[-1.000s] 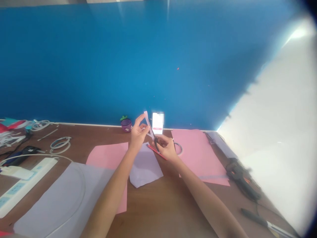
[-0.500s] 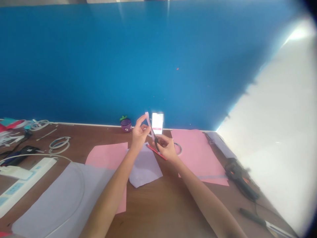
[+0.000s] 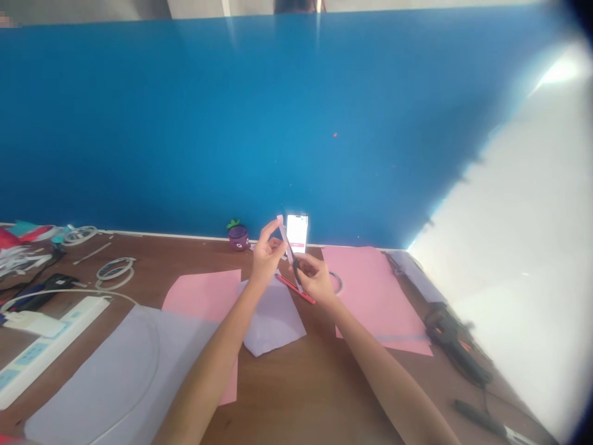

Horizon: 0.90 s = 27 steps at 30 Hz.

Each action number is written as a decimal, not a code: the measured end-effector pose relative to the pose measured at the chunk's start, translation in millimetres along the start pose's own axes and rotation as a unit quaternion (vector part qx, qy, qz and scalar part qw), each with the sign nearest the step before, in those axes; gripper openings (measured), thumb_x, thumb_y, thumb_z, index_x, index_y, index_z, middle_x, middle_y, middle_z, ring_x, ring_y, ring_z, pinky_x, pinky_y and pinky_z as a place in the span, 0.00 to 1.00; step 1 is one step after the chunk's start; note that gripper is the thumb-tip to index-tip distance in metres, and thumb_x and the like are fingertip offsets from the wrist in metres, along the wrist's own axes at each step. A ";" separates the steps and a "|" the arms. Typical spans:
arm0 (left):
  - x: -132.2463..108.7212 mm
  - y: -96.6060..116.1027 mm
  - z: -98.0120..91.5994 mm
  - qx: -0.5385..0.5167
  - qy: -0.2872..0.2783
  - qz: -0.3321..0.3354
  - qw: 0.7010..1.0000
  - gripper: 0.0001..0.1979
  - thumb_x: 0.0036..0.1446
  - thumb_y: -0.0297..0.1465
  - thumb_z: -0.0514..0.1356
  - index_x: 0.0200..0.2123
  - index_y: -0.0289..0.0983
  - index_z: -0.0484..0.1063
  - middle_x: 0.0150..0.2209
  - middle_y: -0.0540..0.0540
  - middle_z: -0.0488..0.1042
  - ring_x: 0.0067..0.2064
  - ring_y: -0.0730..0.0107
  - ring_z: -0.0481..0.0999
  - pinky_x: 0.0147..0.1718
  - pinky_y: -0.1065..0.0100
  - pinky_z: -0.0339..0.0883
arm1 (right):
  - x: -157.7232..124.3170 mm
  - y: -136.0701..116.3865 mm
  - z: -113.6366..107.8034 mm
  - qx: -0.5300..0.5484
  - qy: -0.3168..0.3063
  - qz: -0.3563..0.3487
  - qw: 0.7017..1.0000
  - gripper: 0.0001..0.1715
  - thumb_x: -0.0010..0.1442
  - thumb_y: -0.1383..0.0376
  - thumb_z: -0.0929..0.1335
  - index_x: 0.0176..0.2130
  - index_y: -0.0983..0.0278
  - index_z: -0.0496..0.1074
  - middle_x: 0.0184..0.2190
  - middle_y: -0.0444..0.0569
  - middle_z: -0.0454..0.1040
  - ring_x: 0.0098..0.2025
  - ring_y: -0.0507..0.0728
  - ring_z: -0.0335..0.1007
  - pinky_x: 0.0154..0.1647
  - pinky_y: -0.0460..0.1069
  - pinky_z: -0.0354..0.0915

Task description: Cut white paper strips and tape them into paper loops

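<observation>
Between the thumb and fingers of my left hand (image 3: 269, 250) is a narrow lilac paper strip (image 3: 284, 232), held up at a slant. My right hand (image 3: 315, 275) is closed on dark-handled scissors (image 3: 296, 267), whose blades lie along the strip. Fingers partly hide the scissors, so I cannot tell how far the blades are apart. Below both hands a red stick-like tool (image 3: 296, 289) lies on the table, beside a cut piece of lilac paper (image 3: 273, 318). Just behind the hands stands a lit phone (image 3: 297, 232).
Pink sheets (image 3: 370, 290) (image 3: 204, 290) lie right and left. A large lilac sheet (image 3: 106, 371), a white power strip (image 3: 50, 352) and coiled cable (image 3: 115, 269) are at left. A purple pot (image 3: 238, 237) stands by the blue panel (image 3: 185, 123). A dark glue gun (image 3: 456, 343) lies far right.
The whole view has shifted slightly, so things sit a little lower and to the right. Both hands keep their hold on the strip and scissors, with the strip appearing slightly more slanted.
</observation>
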State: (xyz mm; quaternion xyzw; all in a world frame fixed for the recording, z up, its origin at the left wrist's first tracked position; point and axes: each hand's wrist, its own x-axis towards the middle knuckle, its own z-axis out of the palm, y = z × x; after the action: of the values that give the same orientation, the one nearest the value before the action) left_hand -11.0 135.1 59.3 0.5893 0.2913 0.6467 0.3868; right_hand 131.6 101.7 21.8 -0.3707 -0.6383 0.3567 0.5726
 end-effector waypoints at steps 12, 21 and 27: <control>-2.3 5.4 3.2 -0.016 -0.005 0.001 1.000 0.26 0.54 0.36 0.65 0.57 0.46 0.67 0.64 0.42 0.57 0.36 0.75 0.72 0.36 0.71 0.69 | 6.7 -5.3 -3.9 -0.007 -0.003 -0.002 1.000 0.20 0.54 0.58 0.71 0.46 0.64 0.75 0.21 0.40 0.64 0.24 0.49 0.57 0.25 0.46 0.57; -1.6 3.2 2.8 -0.034 -0.010 -0.009 0.999 0.27 0.53 0.35 0.66 0.57 0.46 0.67 0.65 0.43 0.57 0.36 0.75 0.72 0.36 0.70 0.69 | 6.0 -6.2 -1.5 0.001 0.003 0.000 1.000 0.20 0.54 0.59 0.70 0.46 0.65 0.75 0.21 0.40 0.62 0.24 0.50 0.57 0.25 0.46 0.57; -1.1 1.1 0.2 -0.014 0.001 -0.018 1.000 0.31 0.51 0.38 0.67 0.58 0.44 0.66 0.56 0.40 0.68 0.38 0.69 0.74 0.33 0.68 0.70 | 6.5 -7.3 -5.0 -0.018 0.000 0.001 1.000 0.20 0.54 0.59 0.71 0.46 0.65 0.76 0.20 0.40 0.61 0.23 0.49 0.55 0.25 0.46 0.55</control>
State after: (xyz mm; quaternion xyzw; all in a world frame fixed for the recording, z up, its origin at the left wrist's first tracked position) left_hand -11.0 133.6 59.7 0.5780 0.2933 0.6442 0.4061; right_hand 135.6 104.2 31.6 -0.3819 -0.6443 0.3453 0.5656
